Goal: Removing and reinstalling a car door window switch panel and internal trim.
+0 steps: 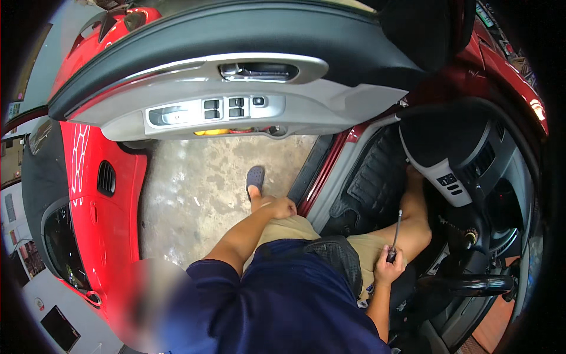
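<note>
My right hand [390,266] is closed around the dark handle of a screwdriver [397,229] over my right thigh. Its thin metal shaft points up and away from me, with the tip apart from anything. By my left knee, my left hand [283,207] is loosely curled, with nothing visible in it. The open car door [348,106] stands in front of me, showing a grey panel, window switches [224,108] and an inner handle [259,72]. Neither hand touches the door.
I sit sideways, one foot in a clog [255,180] on the concrete floor [188,200], my other leg in the footwell [374,177]. A steering wheel [471,285] and dashboard [451,138] are at right. A red car [118,230] stands at left. Yellow and red items [215,131] fill the door pocket.
</note>
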`<state>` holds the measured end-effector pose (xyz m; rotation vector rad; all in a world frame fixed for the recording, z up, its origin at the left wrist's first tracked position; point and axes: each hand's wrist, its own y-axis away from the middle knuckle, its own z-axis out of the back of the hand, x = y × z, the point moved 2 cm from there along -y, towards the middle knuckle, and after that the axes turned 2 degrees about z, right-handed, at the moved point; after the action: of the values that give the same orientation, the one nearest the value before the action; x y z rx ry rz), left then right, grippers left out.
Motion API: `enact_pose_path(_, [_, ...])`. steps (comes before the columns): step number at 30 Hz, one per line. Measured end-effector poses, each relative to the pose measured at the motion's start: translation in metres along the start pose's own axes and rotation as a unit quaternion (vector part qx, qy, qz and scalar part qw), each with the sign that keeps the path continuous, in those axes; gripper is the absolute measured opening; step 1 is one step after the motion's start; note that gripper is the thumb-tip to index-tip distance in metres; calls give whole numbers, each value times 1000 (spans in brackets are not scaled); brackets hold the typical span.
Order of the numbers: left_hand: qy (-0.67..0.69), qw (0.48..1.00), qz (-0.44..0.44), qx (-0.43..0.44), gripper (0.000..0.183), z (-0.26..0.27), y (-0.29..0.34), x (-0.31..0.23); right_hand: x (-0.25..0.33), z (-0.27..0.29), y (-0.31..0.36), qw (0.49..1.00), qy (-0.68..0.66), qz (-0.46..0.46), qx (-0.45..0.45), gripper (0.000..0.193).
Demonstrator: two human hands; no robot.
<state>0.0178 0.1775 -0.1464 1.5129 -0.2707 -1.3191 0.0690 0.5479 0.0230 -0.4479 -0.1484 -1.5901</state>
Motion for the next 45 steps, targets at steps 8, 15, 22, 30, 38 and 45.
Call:
enact_pose_path(8, [191,914,198,-298,29,-107,-23,262,0,-1,-2,998,-48,28,7,15])
enact_pose_path(15, [323,856,205,-349,31,-149,13,271,5,-1,7,995,-53,81,10,12])
enact_pose_path(22, [353,865,65,-351,29,-173,-16,255,31,10,19,983,-106,152,10,14])
enact_pose_path(30, [464,810,110,-341,23,-189,5,283,74,24,53,974,-154,165,32,18])
enact_pose_path(38, [448,792,154,-385,25,-207,45,302,104,-2,48,972,-126,167,103,20])
enact_pose_path(45, [417,791,139,-425,25,-198,75,396,254,-112,23,864,-124,374,313,21])
